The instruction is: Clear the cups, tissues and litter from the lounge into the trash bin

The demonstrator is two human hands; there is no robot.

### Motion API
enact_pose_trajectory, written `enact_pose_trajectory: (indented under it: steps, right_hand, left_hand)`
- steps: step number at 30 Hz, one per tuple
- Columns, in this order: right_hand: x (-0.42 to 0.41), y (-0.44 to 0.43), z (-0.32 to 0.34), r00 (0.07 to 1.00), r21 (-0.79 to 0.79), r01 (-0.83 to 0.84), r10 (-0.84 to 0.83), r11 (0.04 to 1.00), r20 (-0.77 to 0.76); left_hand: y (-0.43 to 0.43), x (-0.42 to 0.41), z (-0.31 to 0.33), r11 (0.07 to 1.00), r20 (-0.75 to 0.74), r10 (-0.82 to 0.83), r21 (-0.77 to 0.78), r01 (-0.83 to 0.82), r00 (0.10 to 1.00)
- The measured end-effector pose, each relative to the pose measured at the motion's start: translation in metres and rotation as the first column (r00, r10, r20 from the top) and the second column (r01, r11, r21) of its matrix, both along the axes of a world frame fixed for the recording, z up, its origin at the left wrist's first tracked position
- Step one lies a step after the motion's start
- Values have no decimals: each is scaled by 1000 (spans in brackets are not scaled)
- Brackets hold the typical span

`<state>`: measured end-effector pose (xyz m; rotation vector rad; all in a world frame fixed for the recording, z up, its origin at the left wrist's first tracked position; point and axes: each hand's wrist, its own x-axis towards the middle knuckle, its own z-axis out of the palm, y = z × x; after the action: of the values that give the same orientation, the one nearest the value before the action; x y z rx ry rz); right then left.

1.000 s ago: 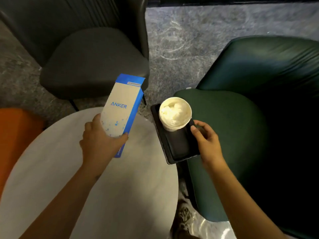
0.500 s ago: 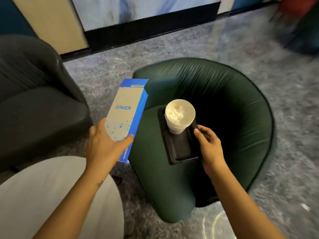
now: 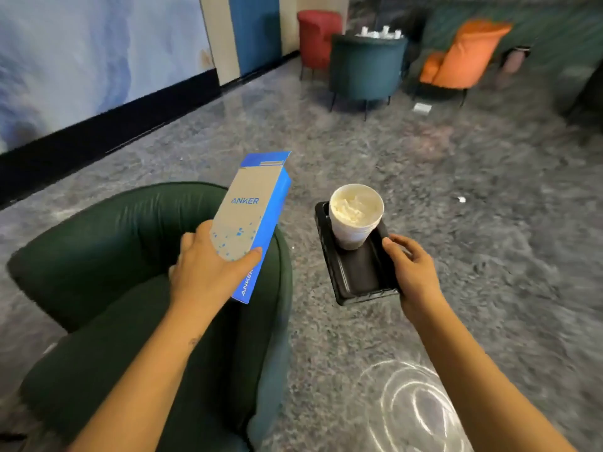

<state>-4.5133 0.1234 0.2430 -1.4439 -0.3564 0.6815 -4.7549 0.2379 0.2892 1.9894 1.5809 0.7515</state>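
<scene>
1. Two hands are in view, both loaded and held out in front of us.
2. Our left hand (image 3: 208,265) grips a blue and grey box (image 3: 251,216) lettered ANKER by its lower end. The thumb lies across the grey front face and the fingers wrap round behind.
3. That box is tilted, its blue top end leaning away from us and to the right. It hangs over the right edge of a dark green armchair (image 3: 98,239).
4. Our right hand (image 3: 414,272) holds a black tray (image 3: 359,278) by its near right corner. The thumb presses on the rim and the fingers curl underneath.
5. One white cup (image 3: 354,233) stands upright on the far half of the tray, its base touching the tray floor. Crumpled white tissue (image 3: 354,203) fills it to the brim.
6. We carry the tray above the grey marbled floor (image 3: 424,321), to the right of the armchair and apart from the box.
7. Litter on the floor: a small white scrap (image 3: 461,199) lies beyond and to the right of the cup. A flat white piece (image 3: 422,108) lies farther off, between a teal chair (image 3: 365,70) and an orange chair (image 3: 466,57).
8. A red chair (image 3: 318,37) stands behind the teal one, by the wall. White things (image 3: 380,31) show just above the teal chair's back, too blurred for us to tell what they are.
</scene>
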Motion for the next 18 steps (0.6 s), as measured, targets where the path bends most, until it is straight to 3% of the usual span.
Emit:
enact_pose_trajectory:
  steps: [5, 9, 18]
  right_hand:
    - [94, -65, -5, 975, 2, 219, -219, 976, -33]
    - [160, -116, -19, 905, -2, 424, -424, 906, -44]
    - [298, -182, -57, 697, -41, 716, -716, 697, -12]
  left_hand:
    - [-9, 117, -8, 968, -6, -250, 27, 250, 968]
    - [-13, 205, -26, 913, -25, -407, 7, 407, 913]
    - [6, 409, -59, 805, -34, -588, -124, 580, 808]
